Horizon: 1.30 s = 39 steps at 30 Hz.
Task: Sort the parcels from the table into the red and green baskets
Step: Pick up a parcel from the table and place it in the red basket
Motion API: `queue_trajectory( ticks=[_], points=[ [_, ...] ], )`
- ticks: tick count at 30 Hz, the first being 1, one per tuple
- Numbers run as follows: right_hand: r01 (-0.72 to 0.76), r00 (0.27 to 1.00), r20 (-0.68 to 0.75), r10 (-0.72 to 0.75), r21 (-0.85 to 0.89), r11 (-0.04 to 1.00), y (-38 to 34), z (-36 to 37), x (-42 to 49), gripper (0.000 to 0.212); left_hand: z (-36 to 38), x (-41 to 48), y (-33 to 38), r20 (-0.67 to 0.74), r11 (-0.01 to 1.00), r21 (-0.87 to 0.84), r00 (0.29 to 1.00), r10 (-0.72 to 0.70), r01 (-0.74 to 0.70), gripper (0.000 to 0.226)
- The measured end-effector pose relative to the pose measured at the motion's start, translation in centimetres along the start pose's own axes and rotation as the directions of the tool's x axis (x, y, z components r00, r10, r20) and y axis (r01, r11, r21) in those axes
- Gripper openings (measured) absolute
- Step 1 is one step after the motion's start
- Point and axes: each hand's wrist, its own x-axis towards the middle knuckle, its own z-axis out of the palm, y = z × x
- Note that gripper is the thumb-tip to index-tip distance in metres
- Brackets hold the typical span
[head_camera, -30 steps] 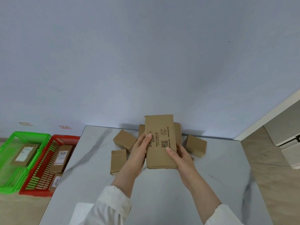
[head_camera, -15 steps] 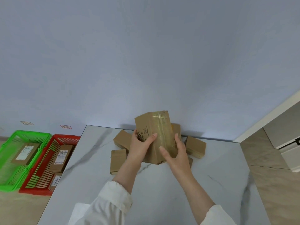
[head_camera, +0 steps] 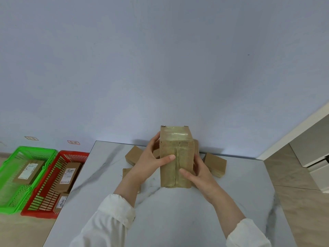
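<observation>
Left hand (head_camera: 151, 161), taped parcel (head_camera: 175, 150), right hand (head_camera: 201, 173): my fingers curl round its sides, holding it upright.
On the floor stand the green basket (head_camera: 35, 151) and red basket (head_camera: 74, 153), both holding parcels; rightward, the held one is over the table (head_camera: 178, 220), loose parcels (head_camera: 215, 164) behind.

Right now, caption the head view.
A taped parcel held by the left hand and right hand over the table.

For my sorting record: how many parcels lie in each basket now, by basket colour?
Green basket: 1 parcel
Red basket: 2 parcels
Total: 3 parcels in the baskets
</observation>
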Motion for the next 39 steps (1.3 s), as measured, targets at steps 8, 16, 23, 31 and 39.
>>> queue_trajectory(
  ticks=[8,16,23,31,39],
  points=[
    [-0.307,0.951,0.078,0.298,0.312,0.899,-2.4,-0.8,0.7,0.078,0.9,-0.7,-1.6,0.112,0.892,0.346,0.957,0.269,-0.291,0.099],
    [-0.154,0.978,-0.092,0.185,0.269,0.951,-1.9,1.2,0.1,0.042,0.5,-0.7,-0.9,0.166,0.988,0.151,0.986,0.003,-0.028,0.078],
    [0.038,0.992,-0.122,-0.037,0.007,0.999,-1.6,2.5,0.0,0.071,0.8,0.5,0.3,0.145,0.945,-0.242,0.971,-0.188,0.219,0.062],
    [0.121,0.989,-0.09,-0.117,0.035,0.992,-1.8,1.7,0.0,0.076,0.9,1.0,-1.1,0.104,0.865,-0.472,0.985,-0.137,0.17,0.062],
    [0.048,0.982,-0.188,-0.025,0.121,0.991,-1.5,1.4,0.1,0.075,0.9,0.5,-1.7,0.11,0.882,-0.453,0.99,-0.088,0.129,0.073]
  ],
)
